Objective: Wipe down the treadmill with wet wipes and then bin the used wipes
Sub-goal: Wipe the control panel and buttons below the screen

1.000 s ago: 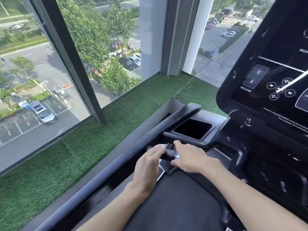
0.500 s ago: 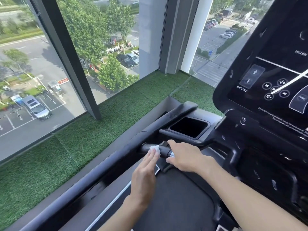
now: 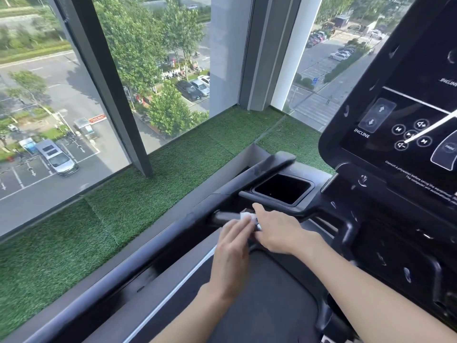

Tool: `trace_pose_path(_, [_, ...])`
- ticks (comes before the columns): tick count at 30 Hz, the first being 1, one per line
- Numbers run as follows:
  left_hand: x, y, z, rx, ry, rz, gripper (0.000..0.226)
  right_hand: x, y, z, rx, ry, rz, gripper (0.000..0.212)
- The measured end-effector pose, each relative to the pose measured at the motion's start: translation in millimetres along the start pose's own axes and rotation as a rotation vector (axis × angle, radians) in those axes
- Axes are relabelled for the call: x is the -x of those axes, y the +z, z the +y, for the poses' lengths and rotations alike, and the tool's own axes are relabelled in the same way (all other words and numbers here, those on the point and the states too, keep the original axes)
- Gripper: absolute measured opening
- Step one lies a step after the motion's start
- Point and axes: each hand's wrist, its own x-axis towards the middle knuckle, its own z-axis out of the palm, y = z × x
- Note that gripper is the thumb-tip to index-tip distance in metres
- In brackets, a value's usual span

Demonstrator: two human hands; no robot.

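Note:
The black treadmill (image 3: 284, 300) fills the lower right, with its console (image 3: 405, 125) upright at the right. A short black grip bar (image 3: 226, 217) sticks out leftward below the cup tray. A white wet wipe (image 3: 246, 216) is wrapped on this bar. My left hand (image 3: 232, 248) reaches up from below, its straight fingers pressing the wipe against the bar. My right hand (image 3: 278, 230) is curled over the bar just right of it, thumb pointing forward, and a bit of wipe shows under its fingers.
A long dark side rail (image 3: 138, 266) runs diagonally along the treadmill's left. An open black cup tray (image 3: 282, 188) sits just beyond the hands. Green artificial turf (image 3: 118, 209) covers the ledge up to the floor-to-ceiling windows (image 3: 158, 70).
My left hand has slid rightward along the grip bar with the wipe, closing up against my right hand. My right hand stays on the bar.

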Motion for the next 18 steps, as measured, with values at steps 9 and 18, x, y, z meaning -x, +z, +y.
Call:
trace_pose_path(9, [-35,-13,-32,-0.126,-0.151,-0.028,0.034,6,0,-2,0.179,-0.019,0.022,0.039])
trace_pose_path(18, [-43,-25,-29,-0.018,0.017,-0.205,0.035,3,4,-3,0.156,-0.013,0.046,0.084])
